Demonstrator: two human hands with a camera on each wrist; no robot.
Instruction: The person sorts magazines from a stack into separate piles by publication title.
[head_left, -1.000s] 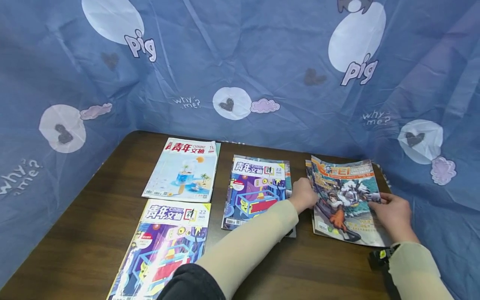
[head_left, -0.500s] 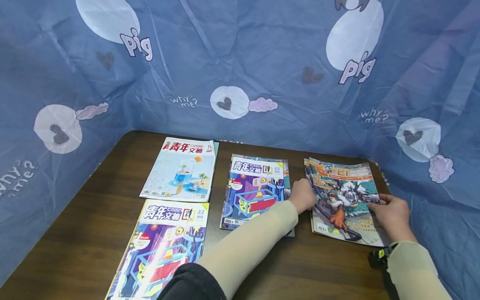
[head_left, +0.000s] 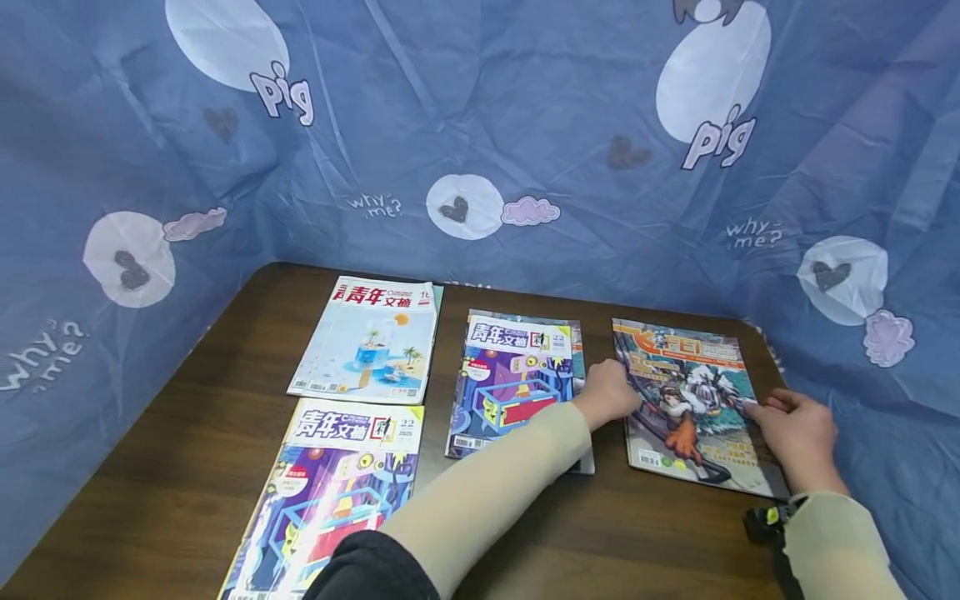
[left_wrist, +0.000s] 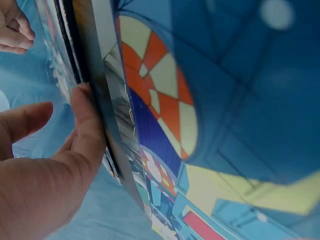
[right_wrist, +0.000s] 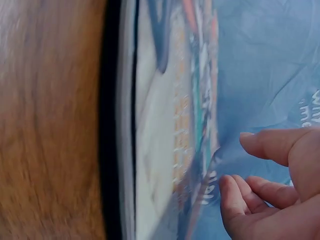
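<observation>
A stack of magazines (head_left: 686,408) with an orange-titled cover lies flat at the right of the table, its edges lined up. My left hand (head_left: 611,393) is at its left edge. In the left wrist view a fingertip (left_wrist: 82,92) touches the stacked edges while the thumb stands apart. My right hand (head_left: 798,433) is by the stack's right edge; in the right wrist view its thumb and fingers (right_wrist: 232,195) are spread with nothing between them. Left of my left hand lies a purple-covered magazine (head_left: 510,379) on top of another one.
At the left, a magazine pile with a light blue cover (head_left: 367,342) lies behind another purple-covered magazine (head_left: 337,483). All lie on a brown wooden table (head_left: 172,450). A blue printed cloth (head_left: 480,125) hangs behind and at the sides.
The magazines at the right, earlier spread at the upper left corner, now lie flush in one stack. My right hand has loosened and drawn slightly right and down.
</observation>
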